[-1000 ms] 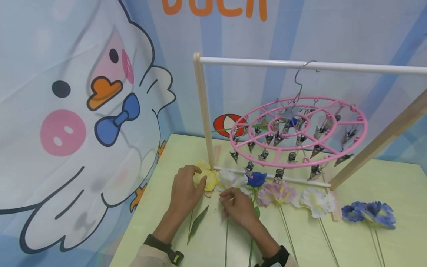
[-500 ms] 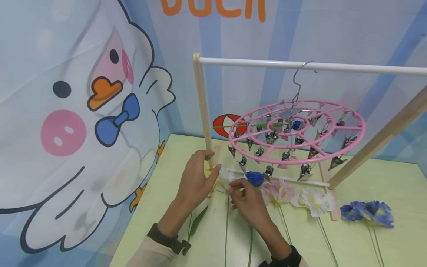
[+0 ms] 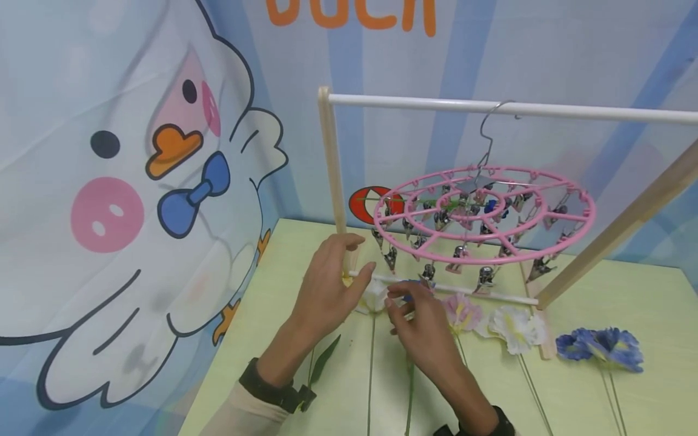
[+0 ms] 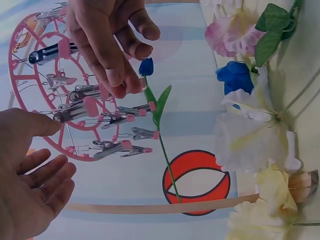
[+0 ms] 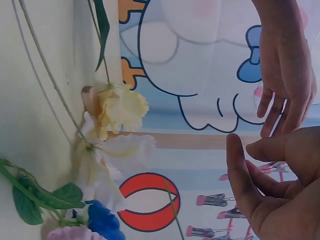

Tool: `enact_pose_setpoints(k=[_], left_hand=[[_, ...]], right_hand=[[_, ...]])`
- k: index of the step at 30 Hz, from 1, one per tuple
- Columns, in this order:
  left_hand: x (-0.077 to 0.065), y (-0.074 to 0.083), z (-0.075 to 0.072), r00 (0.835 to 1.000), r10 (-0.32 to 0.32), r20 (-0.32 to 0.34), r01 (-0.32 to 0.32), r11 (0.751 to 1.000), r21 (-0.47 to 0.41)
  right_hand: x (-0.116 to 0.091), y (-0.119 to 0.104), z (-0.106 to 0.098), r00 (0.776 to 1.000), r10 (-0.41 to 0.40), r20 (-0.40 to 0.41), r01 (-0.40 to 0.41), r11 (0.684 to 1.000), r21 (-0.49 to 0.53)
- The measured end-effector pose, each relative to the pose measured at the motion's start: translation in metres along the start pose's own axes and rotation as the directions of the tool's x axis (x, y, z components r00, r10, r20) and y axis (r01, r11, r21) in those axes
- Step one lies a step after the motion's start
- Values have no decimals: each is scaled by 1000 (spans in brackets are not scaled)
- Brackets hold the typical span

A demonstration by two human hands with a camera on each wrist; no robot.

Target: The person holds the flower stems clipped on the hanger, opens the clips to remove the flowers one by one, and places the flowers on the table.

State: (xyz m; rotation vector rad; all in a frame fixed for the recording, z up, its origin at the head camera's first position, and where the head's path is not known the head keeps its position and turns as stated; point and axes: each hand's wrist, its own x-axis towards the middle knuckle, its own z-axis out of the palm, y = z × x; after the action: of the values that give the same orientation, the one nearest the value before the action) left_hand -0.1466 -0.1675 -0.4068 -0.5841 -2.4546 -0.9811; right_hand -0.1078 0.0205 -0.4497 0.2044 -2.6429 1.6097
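Observation:
My left hand (image 3: 329, 284) is raised in front of the rack's left post, thumb and fingers spread apart and holding nothing. Beside it my right hand (image 3: 425, 327) hovers with loosely bent fingers, a gap showing between thumb and forefinger in the right wrist view. Beyond both hands hangs a round pink clip hanger (image 3: 469, 261) with several metal clips (image 4: 80, 110). A small blue artificial flower (image 4: 146, 66) on a green stem hangs at its clips. Below the hands lie a yellow flower (image 4: 272, 192), mostly hidden in the head view, a white flower (image 3: 373, 298) and a blue flower (image 4: 235, 77).
The hanger hooks onto a white rail (image 3: 414, 103) between wooden posts (image 3: 332, 163). Further right on the pale table (image 3: 654, 399) lie a pink flower (image 3: 463, 310), another white flower (image 3: 515, 329) and purple-blue flowers (image 3: 605, 349). A cartoon-printed cloth (image 3: 272, 72) stands behind.
My left hand has risen from beside the yellow flower toward the post. The right hand has shifted right and slightly up, now partly covering the blue flower. The hanger has swung and tilted slightly.

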Motion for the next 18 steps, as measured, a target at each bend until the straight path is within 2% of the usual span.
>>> enact_pose_setpoints(k=[11,18], left_hand=[[8,13,-6,995,96,-34,-96,995,10],[15,19,-7,982,168,-82,-167,986,25]], right_hand=[[-8,-17,-14,1000,-3,14,4,999,-38],[-12,-18,-15,1000,-12,5,12,999,-35]])
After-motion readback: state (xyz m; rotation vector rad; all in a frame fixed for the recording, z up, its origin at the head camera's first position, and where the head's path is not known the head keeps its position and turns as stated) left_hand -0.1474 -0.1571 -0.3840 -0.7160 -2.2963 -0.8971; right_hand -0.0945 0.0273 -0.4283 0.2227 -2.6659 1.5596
